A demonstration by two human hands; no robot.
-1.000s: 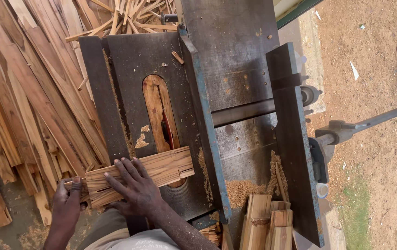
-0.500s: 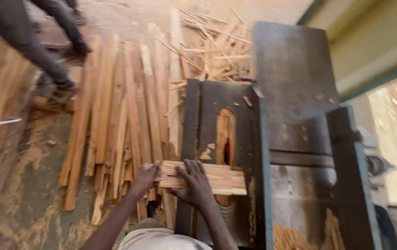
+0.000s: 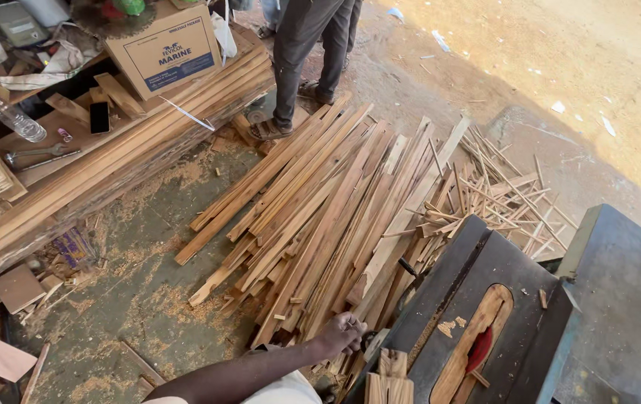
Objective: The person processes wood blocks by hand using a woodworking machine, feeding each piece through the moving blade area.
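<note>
Harsh sun on ground far beyond the left hand (image 3: 344, 331) | shaded near it | sharp, slight edge distortion

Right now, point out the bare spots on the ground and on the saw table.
Free: the sawdusty floor between the long planks and the strip pile; the grey table top at right. Crowded: the pile itself, where the left hand reaches.

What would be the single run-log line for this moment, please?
left hand: fist at wood strip pile | right hand: not in view | short wood pieces on saw table
</note>
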